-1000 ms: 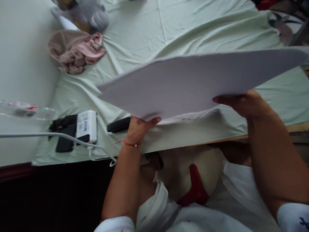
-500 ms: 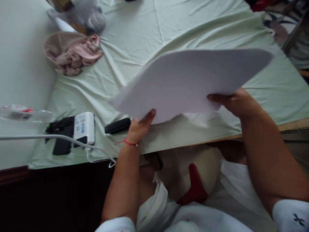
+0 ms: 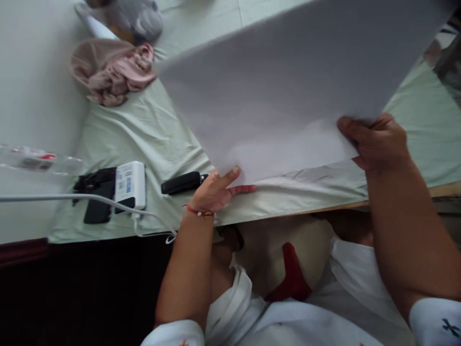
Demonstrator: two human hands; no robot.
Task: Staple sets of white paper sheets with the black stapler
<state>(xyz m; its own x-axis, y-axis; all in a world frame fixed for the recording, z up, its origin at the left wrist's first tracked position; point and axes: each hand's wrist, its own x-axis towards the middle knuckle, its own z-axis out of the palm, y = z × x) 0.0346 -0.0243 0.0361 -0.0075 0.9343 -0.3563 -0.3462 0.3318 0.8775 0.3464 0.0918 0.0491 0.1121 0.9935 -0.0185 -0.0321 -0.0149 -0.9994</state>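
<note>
Slanting over the pale green cloth (image 3: 144, 129), a large white paper sheet (image 3: 281, 96) is pinched near its right corner by the right hand (image 3: 382, 142), thumb on top. At the near-left corner, the left hand (image 3: 218, 192) is half spread, one finger stretched past the edge; whether the corner is gripped there cannot be told. A black elongated item (image 3: 182, 183) is seen just beside that hand. Judged mid-handling: sheet apparently raised, at least partly; not yet laid flat or released. No writing is visible on the facing side.
</note>
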